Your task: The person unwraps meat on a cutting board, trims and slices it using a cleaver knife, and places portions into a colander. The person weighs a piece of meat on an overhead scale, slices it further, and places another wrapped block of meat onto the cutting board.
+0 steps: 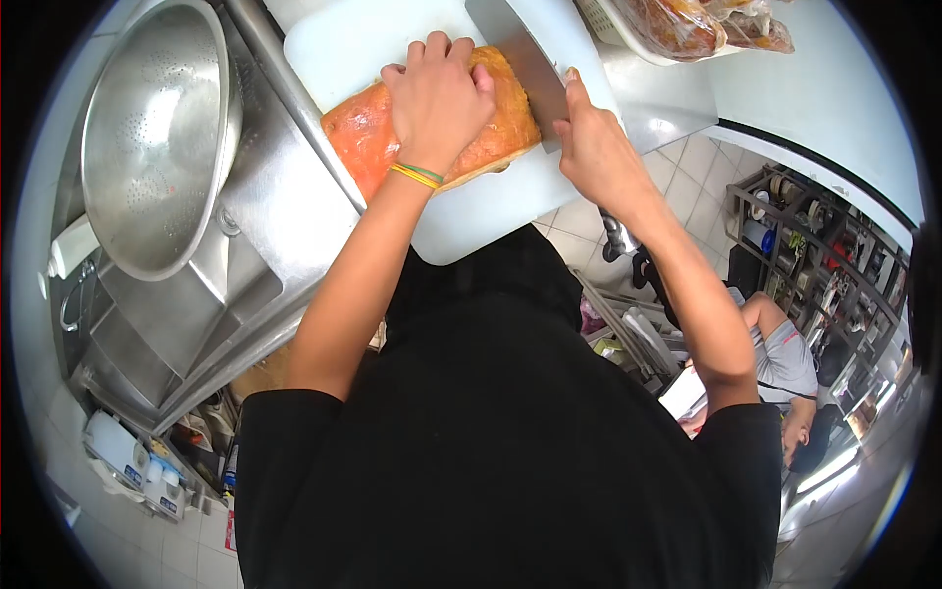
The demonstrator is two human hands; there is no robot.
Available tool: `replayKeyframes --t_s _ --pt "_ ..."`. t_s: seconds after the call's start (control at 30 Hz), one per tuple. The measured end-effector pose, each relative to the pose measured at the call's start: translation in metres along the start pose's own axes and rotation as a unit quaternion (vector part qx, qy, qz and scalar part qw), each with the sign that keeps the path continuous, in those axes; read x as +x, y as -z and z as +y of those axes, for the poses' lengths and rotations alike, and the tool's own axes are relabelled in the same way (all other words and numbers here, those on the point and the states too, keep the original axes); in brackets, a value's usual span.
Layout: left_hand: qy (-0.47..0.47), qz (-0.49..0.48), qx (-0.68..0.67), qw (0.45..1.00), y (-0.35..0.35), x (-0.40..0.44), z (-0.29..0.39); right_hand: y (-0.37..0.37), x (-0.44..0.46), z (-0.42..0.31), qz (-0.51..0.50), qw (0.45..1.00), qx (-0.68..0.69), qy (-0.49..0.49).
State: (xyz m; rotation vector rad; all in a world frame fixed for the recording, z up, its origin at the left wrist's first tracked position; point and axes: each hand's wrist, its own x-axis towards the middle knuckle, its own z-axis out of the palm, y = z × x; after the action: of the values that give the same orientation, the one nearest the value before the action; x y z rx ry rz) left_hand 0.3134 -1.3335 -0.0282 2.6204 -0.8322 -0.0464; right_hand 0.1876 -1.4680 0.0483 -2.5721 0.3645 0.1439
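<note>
A thick slab of meat (pixel 358 134) with a glossy orange-brown surface lies across a white cutting board (pixel 339 41). My left hand (pixel 442 103) presses down on its top and holds it, fingers curled over the far side, yellow and green bands round the wrist. In my right hand (pixel 601 147) is a cleaver (pixel 525 74), its broad blade upright at the right end of the slab. The blade's lower edge is hidden, so I cannot tell whether it has entered the meat. Part of the cleaver's handle shows below my wrist.
A large steel colander (pixel 152 137) rests over the steel sink (pixel 186 304) at left. At upper right, a white basket (pixel 613 22) stands beside plastic-wrapped brown food (pixel 677 25). Another person (pixel 785 358) in grey is at lower right, near a loaded rack (pixel 844 255).
</note>
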Motion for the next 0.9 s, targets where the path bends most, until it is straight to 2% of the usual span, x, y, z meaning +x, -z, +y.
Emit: replayKeyframes --t_s 0.07,0.1,0.2,0.27,0.3,0.33,0.37,0.43,0.5,0.53,0.6,0.63,0.7,0.77,0.8,0.87,0.9 --pt "0.012 -0.001 -0.009 1.0 0.0 0.006 0.001 0.012 0.013 -0.002 -0.092 0.987 0.064 -0.116" --pt "0.01 -0.005 -0.016 1.0 0.001 0.001 0.004 0.014 -0.001 -0.005 -0.094 0.986 0.06 -0.123" --pt "0.005 -0.01 -0.026 1.0 0.001 0.006 0.002 0.006 -0.03 -0.008 -0.034 0.999 0.004 -0.029" --pt "0.006 -0.014 -0.01 1.0 0.001 0.005 0.002 -0.008 -0.038 0.0 -0.072 0.991 0.042 -0.104" --pt "0.003 -0.013 -0.004 1.0 0.001 0.006 0.0 -0.024 -0.022 0.009 -0.044 0.996 0.035 -0.064" --pt "0.005 -0.01 -0.004 1.0 -0.001 0.005 0.001 -0.038 -0.011 0.015 -0.037 0.996 0.04 -0.067" --pt "0.006 -0.005 -0.004 1.0 -0.002 0.005 0.003 -0.05 0.0 0.021 0.06 0.998 -0.017 -0.005" --pt "-0.009 0.016 -0.021 1.0 -0.005 0.009 0.002 -0.055 0.03 0.031 0.169 0.981 -0.075 0.056" --pt "-0.027 0.033 -0.034 0.999 -0.004 0.0 0.002 -0.042 0.051 0.034 0.042 0.999 0.013 -0.032" --pt "-0.019 0.021 -0.042 0.999 -0.004 0.001 0.001 -0.026 0.055 0.035 0.057 0.998 0.016 -0.026" --pt "-0.011 0.018 -0.041 0.999 0.002 0.006 0.0 0.005 0.052 0.049 -0.02 0.997 0.075 -0.018" --pt "0.006 -0.004 -0.084 0.996 0.005 0.006 0.0 0.011 0.043 0.066 0.036 0.99 0.133 0.025" --pt "0.022 -0.019 -0.12 0.992 0.009 0.01 0.001 0.053 0.016 0.064 0.083 0.993 0.059 0.055" --pt "-0.095 -0.052 -0.252 0.962 0.008 0.025 0.002 0.078 -0.01 0.069 0.076 0.994 0.073 0.031" --pt "-0.098 -0.049 -0.245 0.963 0.006 0.035 0.008 0.083 -0.025 0.073 0.081 0.993 0.078 0.036" --pt "-0.242 -0.107 -0.026 0.964 -0.001 0.06 0.027 0.089 -0.056 0.081 0.125 0.98 0.152 0.022" --pt "-0.245 -0.102 -0.02 0.964 -0.004 0.074 0.037 0.089 -0.072 0.088 0.132 0.975 0.18 0.008"
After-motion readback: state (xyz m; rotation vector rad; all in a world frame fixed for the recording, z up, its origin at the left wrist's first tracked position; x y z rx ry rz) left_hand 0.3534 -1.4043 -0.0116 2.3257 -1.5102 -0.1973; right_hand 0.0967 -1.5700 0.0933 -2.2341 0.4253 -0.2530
